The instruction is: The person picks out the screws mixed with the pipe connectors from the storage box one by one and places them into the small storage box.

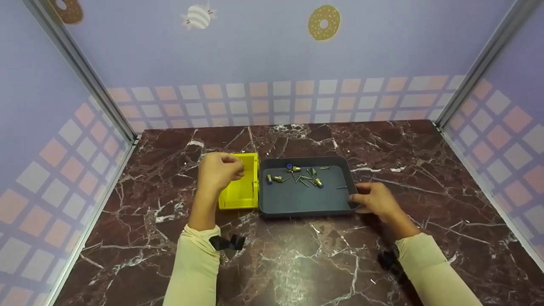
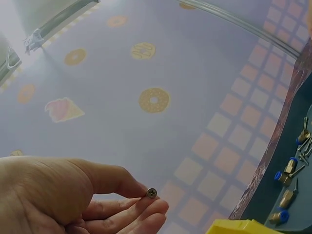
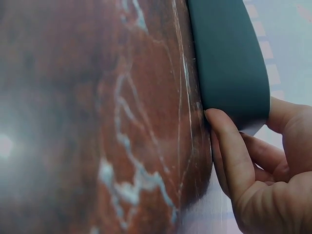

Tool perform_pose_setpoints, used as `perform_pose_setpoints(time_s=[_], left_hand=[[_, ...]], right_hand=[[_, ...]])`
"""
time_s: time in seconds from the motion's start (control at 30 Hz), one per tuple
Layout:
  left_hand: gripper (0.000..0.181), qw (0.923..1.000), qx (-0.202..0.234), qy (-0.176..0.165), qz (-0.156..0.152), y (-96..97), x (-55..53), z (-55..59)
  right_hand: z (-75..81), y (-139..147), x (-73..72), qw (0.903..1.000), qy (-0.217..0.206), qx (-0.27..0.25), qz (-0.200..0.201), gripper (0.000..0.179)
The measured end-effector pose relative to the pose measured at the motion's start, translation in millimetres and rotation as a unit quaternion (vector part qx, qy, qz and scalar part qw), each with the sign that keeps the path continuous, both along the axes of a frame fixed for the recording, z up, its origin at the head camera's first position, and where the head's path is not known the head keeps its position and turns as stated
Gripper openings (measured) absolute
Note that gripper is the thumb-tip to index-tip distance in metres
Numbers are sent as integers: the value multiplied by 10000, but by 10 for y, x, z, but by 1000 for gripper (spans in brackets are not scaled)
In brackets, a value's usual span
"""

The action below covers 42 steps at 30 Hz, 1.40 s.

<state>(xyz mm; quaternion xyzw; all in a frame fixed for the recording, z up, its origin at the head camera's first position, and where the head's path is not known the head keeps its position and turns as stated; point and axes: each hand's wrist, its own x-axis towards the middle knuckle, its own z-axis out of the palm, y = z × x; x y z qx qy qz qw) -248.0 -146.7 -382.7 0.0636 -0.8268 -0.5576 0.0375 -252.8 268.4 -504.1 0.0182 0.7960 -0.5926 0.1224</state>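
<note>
My left hand [image 1: 219, 172] is raised over the left part of a yellow bin [image 1: 238, 194]. Between thumb and fingertips it pinches a small screw [image 2: 151, 193], whose cross-slotted head faces the left wrist camera. At the right end of a dark grey tray [image 1: 293, 203], my right hand [image 1: 377, 202] grips the wall, with the thumb at the rim and the other fingers against the outside. Inside the tray lie several brass fittings with blue ends, one fitting [image 1: 318, 183] near the middle. Loose screws [image 1: 304, 182] are scattered among them.
The bin stands right against the tray's left side, both on a dark red marbled table [image 1: 289, 259]. A patterned panel [image 1: 263, 46] rises behind the table, and further panels close off the left and right sides.
</note>
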Motion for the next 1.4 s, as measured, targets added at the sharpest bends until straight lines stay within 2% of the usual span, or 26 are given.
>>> perform_pose_setpoints(time_s=[0.13, 0.37, 0.67, 1.1, 1.4], left_hand=[[18, 9997, -205, 42, 91, -64, 6, -14], [16, 9954, -924, 69, 226, -121, -10, -38], [15, 9895, -1433, 92, 138, -115, -27, -106], [15, 9851, -1708, 171, 68, -130, -26, -201], [15, 9841, -1757, 86, 228, -160, -30, -210]], right_hand=[[-14, -6, 4, 10000, -35, 18, -15, 60], [-27, 8, -5, 10000, 24, 25, -83, 57], [-14, 2, 3, 10000, 63, -56, -45, 55], [-33, -16, 19, 9999, 64, -52, -141, 59], [-21, -29, 11, 9997, 126, -61, -204, 57]])
